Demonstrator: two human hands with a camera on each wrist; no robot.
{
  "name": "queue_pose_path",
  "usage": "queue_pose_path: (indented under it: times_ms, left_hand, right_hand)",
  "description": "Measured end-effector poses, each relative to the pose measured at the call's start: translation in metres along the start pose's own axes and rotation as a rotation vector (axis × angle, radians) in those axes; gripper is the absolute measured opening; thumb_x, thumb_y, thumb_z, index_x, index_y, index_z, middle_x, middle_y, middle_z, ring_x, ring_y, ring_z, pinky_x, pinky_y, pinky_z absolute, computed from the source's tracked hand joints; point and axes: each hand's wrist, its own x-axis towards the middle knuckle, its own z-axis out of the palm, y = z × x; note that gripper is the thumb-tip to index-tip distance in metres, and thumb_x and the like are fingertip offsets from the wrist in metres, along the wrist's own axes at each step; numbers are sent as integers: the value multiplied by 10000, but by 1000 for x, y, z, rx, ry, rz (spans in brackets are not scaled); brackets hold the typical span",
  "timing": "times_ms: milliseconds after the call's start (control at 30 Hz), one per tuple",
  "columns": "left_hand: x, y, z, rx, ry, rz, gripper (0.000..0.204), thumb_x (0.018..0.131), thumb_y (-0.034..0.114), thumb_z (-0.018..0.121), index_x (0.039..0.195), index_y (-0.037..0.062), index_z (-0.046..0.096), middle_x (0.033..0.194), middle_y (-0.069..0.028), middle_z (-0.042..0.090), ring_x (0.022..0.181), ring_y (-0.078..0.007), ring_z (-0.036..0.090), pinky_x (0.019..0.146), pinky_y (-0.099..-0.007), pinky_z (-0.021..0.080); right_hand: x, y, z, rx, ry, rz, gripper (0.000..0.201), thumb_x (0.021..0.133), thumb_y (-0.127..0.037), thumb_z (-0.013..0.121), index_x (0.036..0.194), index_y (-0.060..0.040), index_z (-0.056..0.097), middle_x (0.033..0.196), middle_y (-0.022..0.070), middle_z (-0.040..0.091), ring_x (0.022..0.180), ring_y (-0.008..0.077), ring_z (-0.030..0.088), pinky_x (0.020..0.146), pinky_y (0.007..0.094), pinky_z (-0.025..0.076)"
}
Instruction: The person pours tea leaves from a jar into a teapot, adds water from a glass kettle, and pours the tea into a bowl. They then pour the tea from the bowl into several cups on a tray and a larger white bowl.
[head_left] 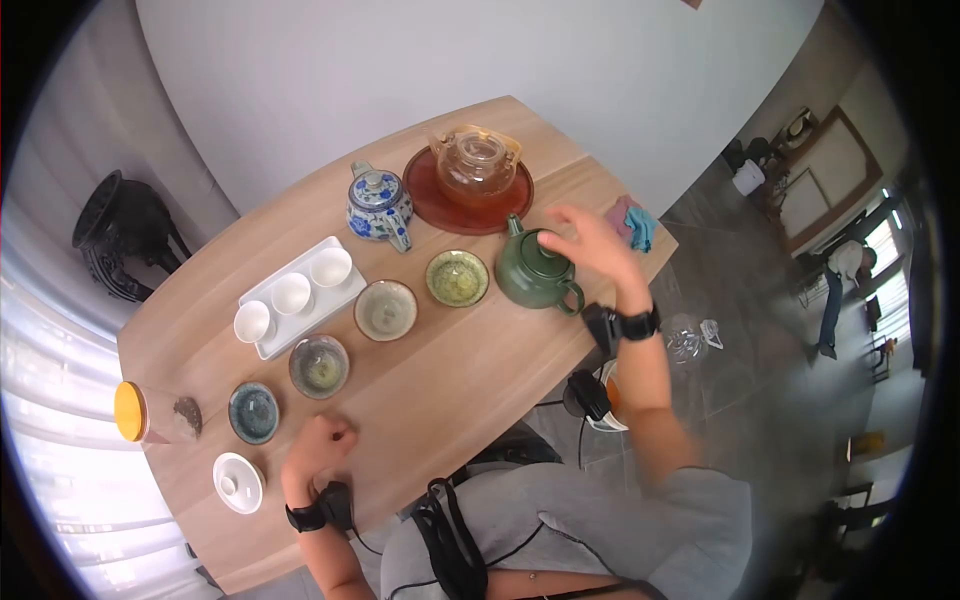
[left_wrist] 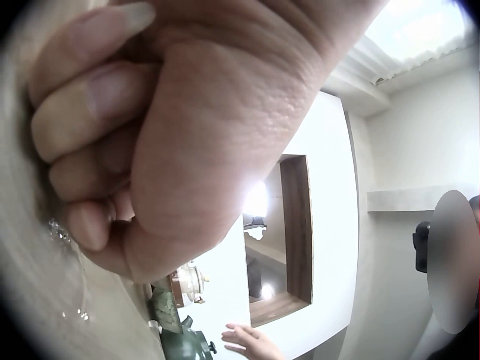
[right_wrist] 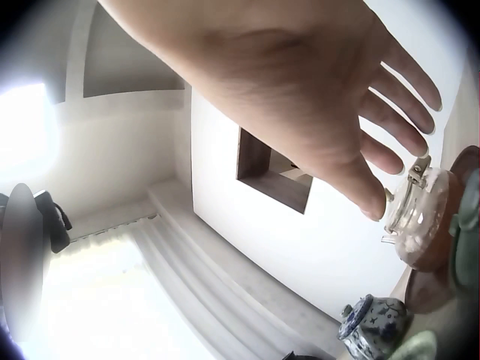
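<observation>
My right hand [head_left: 590, 246] is over the dark green teapot [head_left: 530, 275], fingers spread and straight, holding nothing. In the right wrist view its fingers reach toward the glass teapot [right_wrist: 420, 217], while the green teapot [right_wrist: 466, 232] is cut off at the edge. My left hand [head_left: 320, 447] rests on the table near the front edge, its fingers curled in with nothing held, as the left wrist view also shows. Nearest to it are the grey bowl [head_left: 320, 366] and the dark blue-green bowl [head_left: 254, 413].
The glass teapot stands on a round red-brown tray [head_left: 425, 200], beside a blue-and-white teapot [head_left: 378, 205]. A pale bowl [head_left: 386, 310] and a green bowl [head_left: 457, 278] continue the row. Left are a white tray [head_left: 335, 295] with three cups, a yellow-lidded jar [head_left: 150, 413] and a white lid [head_left: 238, 484].
</observation>
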Motion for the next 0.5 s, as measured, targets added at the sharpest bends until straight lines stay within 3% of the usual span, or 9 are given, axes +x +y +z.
queue_pose_path:
  times_ms: [33, 133, 200, 367, 433, 500]
  left_hand:
    - [2, -9, 2, -13, -8, -3, 184, 715, 129, 574, 671, -50, 558, 555, -207, 422, 447, -244, 409, 484, -369, 391]
    - [3, -14, 3, -30, -28, -22, 192, 720, 127, 572, 666, -54, 539, 537, -174, 377, 453, -184, 377, 469, -356, 373]
    - [3, -14, 3, -28, -27, -19, 195, 723, 128, 572, 665, -54, 531, 537, -163, 360, 458, -168, 363, 463, -352, 363]
    - [2, -15, 3, -66, 2, 24, 211, 733, 127, 566, 653, -54, 495, 533, -133, 316, 467, -134, 325, 446, -343, 330]
    - [2, -14, 3, -97, -47, 7, 224, 761, 89, 526, 601, -23, 415, 542, -16, 255, 502, -70, 295, 435, -312, 260]
    - [1, -12, 2, -91, -41, -1, 227, 764, 89, 525, 600, -23, 414, 547, -10, 252, 504, -68, 295, 435, -311, 258]
  right_hand:
    - [-14, 4, 11, 1, 0, 2, 465, 801, -342, 674, 1108, -5, 581, 986, 172, 613, 942, 299, 594, 820, 377, 466]
    - [-37, 1, 33, 13, 144, 58, 439, 791, -286, 682, 1103, 3, 573, 997, 181, 599, 941, 331, 584, 827, 377, 460]
    - [-42, -7, 43, 71, 262, 135, 382, 792, -237, 681, 1067, 6, 575, 1008, 191, 585, 958, 349, 568, 833, 377, 453]
    - [-41, -6, 61, 107, 352, 138, 350, 832, -199, 638, 1069, 35, 532, 1039, 204, 568, 984, 365, 550, 848, 382, 442]
    - [-40, -4, 65, 84, 391, 115, 355, 851, -205, 619, 1079, 47, 515, 1052, 209, 563, 995, 373, 545, 856, 386, 438]
    - [-41, -5, 66, 115, 389, 190, 378, 887, -226, 579, 1105, 68, 486, 1092, 230, 551, 1022, 390, 535, 872, 392, 430]
